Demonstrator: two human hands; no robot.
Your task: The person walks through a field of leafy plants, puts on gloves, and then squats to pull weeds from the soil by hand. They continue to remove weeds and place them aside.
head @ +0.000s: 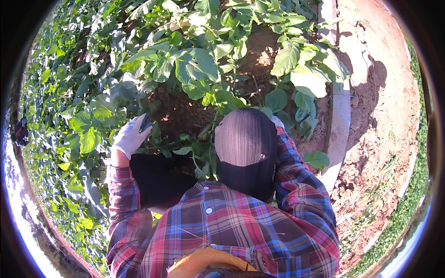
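My left hand wears a white work glove with a dark blue palm coating. Thumb and fingers are apart beside the broad green leaves, and I see nothing held between them. Only a small gloved part of my right hand shows past my raised knee, close to some leaves; its fingers are hidden. Between the hands lies a patch of brown crumbly soil. A thick pale green stem leans there, left of the knee.
Dense leafy crop plants spread over the left and far side. A narrow concrete edging borders the bed on the right. Past it runs a bare earth path with shadows, then a grass strip.
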